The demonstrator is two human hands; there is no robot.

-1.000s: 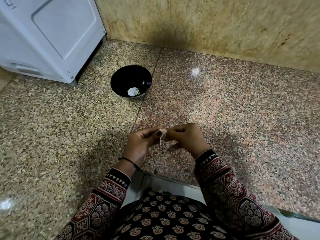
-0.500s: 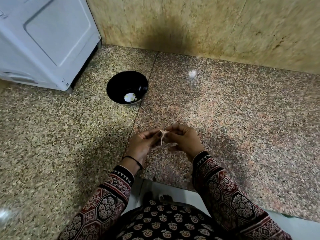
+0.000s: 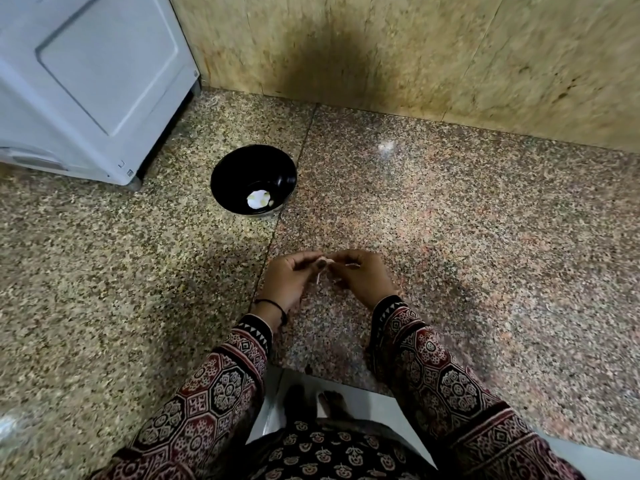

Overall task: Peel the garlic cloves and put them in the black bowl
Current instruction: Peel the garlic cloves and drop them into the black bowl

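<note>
Head view, entries logged nearest first, as I read them from my remote station.

1. Dark printed garment (image 3: 325, 452) at the bottom edge, with a patterned sleeve (image 3: 214, 393) on each forearm.
2. Pale floor (image 3: 363, 400) showing below the counter's front edge.
3. Counter (image 3: 485, 254): speckled granite, with a seam running from the wall toward me.
4. Thin black band (image 3: 273, 306) on the left wrist.
5. Left hand (image 3: 287, 278): fingers curled inward, fingertips pinching the garlic clove (image 3: 325, 261) from its left side.
6. Right hand (image 3: 363, 275): fingers likewise curled, pinching the same clove from the right. The two hands meet at it, held just above the counter.
7. Garlic clove: small and pale, between both sets of fingertips. A thin strip of skin (image 3: 318, 277) hangs from it. The picture is blurred here, so I cannot say how much skin is left on.
8. Black bowl (image 3: 235, 178): upright on the counter, well beyond the hands and to their left, beside the seam. Pale peeled cloves (image 3: 258, 199) lie in its bottom; I cannot count them.
9. White appliance (image 3: 90, 81): on the counter at far left, near the bowl.
10. Tan stone wall (image 3: 450, 57) along the counter's back.
</note>
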